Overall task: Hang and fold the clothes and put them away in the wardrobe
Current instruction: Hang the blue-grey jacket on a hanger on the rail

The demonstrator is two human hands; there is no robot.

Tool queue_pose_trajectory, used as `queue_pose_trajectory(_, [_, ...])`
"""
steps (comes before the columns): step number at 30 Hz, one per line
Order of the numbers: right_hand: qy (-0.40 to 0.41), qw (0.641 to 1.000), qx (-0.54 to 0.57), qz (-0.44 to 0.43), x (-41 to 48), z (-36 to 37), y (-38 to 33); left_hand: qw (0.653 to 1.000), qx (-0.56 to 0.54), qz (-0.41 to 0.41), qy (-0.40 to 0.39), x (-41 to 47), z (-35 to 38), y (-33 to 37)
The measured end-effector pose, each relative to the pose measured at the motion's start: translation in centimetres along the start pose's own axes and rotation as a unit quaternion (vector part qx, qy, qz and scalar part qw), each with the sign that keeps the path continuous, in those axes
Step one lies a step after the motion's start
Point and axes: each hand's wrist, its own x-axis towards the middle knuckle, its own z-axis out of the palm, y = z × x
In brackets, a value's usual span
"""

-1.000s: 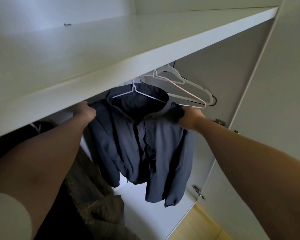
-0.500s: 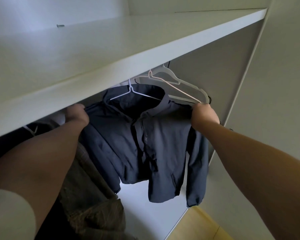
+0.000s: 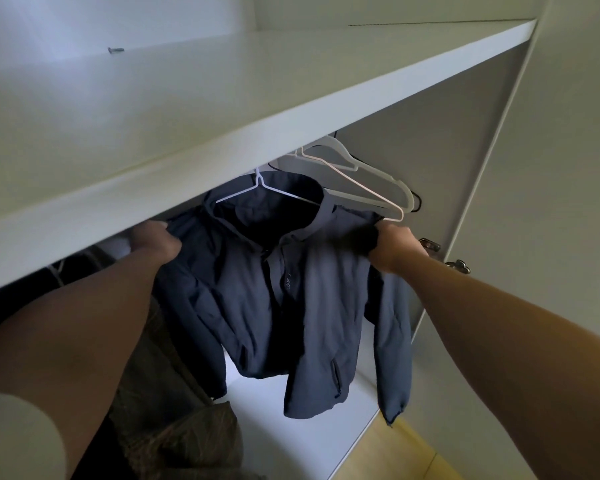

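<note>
Just under the wardrobe shelf, near its right end, a dark blue jacket hangs on a white hanger. The left hand and right hand grip its shoulders, fingers curled into the fabric.

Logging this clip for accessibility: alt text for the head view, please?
The left hand and right hand grip the shoulders of a dark blue-grey hooded jacket on a thin white hanger under a white wardrobe shelf. Empty white plastic hangers hang beside it on the right.
</note>
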Motion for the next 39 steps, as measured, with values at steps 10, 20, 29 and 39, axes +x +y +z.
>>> queue_pose_trajectory(10, [0.002, 0.996, -0.08, 0.049, 0.9, -0.6, -0.4, 1.0, -0.004, -0.022, 0.001, 0.7, 0.2, -0.1])
queue_pose_trajectory(20, [0.042, 0.998, 0.045, -0.003, 0.2, -0.4, -0.5, 0.99, -0.128, 0.039, 0.047, 1.1, 2.0, -1.5])
queue_pose_trajectory(29, [0.135, 0.985, 0.054, -0.097, 0.6, -0.1, -3.1, 0.976, -0.173, 0.084, 0.099, 1.0, 1.8, -2.1])
queue_pose_trajectory(39, [0.1, 0.993, 0.015, -0.066, 0.4, 0.3, -3.1, 0.967, -0.239, 0.063, 0.057, 0.6, 0.7, -3.3])
